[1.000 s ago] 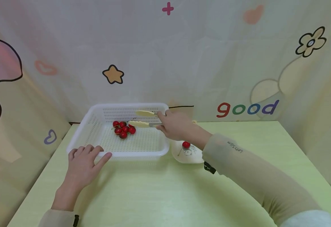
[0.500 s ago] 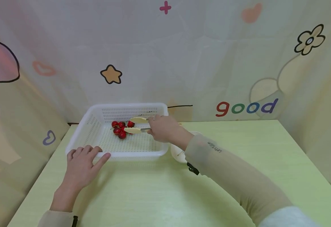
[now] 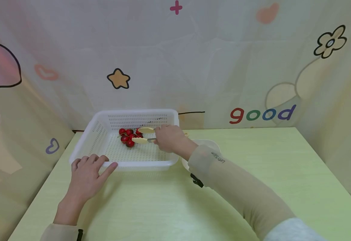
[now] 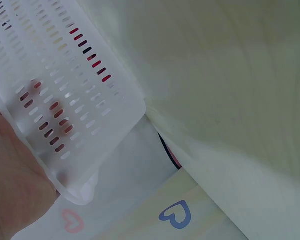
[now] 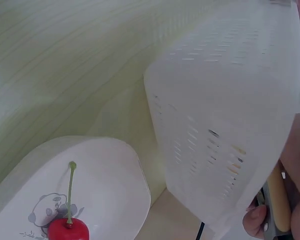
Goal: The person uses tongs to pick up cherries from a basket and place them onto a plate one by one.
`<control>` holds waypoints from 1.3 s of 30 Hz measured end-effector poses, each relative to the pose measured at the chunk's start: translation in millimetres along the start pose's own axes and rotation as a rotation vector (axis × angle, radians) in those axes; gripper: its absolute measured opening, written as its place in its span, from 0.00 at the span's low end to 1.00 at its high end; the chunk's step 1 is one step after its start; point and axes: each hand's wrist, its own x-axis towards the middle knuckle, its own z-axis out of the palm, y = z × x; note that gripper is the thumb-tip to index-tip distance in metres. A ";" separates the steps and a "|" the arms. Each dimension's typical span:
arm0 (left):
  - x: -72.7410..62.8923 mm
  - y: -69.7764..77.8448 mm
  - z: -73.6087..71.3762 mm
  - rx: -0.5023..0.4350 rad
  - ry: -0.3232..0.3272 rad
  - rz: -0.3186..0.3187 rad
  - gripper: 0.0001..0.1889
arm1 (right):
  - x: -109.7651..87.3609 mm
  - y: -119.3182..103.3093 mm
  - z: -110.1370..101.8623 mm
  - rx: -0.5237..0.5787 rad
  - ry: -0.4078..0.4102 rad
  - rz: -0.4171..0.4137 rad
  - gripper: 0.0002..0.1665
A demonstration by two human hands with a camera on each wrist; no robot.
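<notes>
Since a second ago, the right hand (image 3: 170,138) has come lower and a little further left over the white plastic basket (image 3: 145,163), bringing the tongs (image 3: 140,141) with it, so their pale yellow tips now lie at the near and far sides of the right-hand end of the red cherries (image 3: 124,138). Right-hand fingers are wrapped around the tongs, and the right wrist view shows a tan handle piece against the palm. Both tips stand apart from each other; whether either touches a cherry cannot be told. All these cherries sit in one cluster on the slotted floor of the basket, left of its middle. On the near left corner, the left hand (image 3: 86,177) has stayed put, gripping the rim with its fingers hooked over the inside and the thumb stretched along the edge. Just beside the basket's right end is a small white dish (image 3: 206,143), partly hidden by the right forearm's beige sleeve (image 3: 238,187); the right wrist view shows a single cherry with a green stem (image 5: 68,230) in it, next to a grey panda drawing (image 5: 50,206). Basket and dish rest on a pale green desk (image 3: 151,204), with a printed curtain (image 3: 175,67) behind.
</notes>
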 end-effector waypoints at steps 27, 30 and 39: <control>-0.6 1.5 0.6 -0.009 0.016 0.010 0.27 | 3.9 -6.1 3.2 -0.051 -0.014 0.030 0.27; -0.9 1.4 0.5 -0.008 0.015 0.009 0.27 | 2.8 -5.6 2.5 -0.040 -0.015 0.030 0.28; -1.1 0.9 1.2 -0.005 0.006 0.005 0.27 | -4.8 -3.0 -1.1 -0.012 0.025 0.018 0.28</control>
